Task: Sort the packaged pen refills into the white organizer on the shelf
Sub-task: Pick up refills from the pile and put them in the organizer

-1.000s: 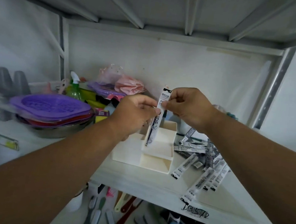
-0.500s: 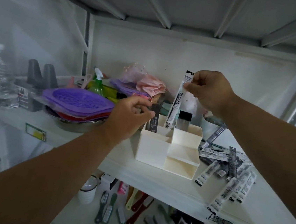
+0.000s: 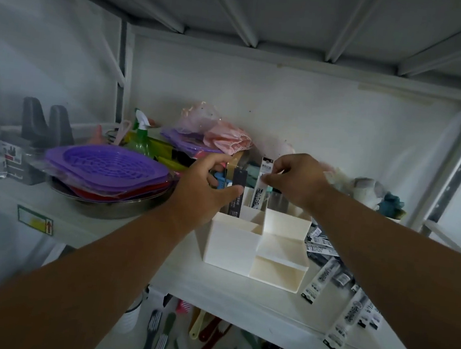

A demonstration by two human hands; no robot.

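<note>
On the shelf (image 3: 228, 296) stands the white organizer (image 3: 255, 251), where the right hand (image 3: 297, 181) pinches a pen refill packet (image 3: 260, 189) upright, long axis vertical, lower end in a far compartment, while the left hand (image 3: 207, 192) grips a dark packet (image 3: 236, 192).

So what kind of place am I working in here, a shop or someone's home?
Probably a shop stockroom or retail shelving, not a home: a white metal rack shelf bears an edge label, purple plastic baskets sit stacked in wrap, and many identical packaged pen refills lie loose.
</note>
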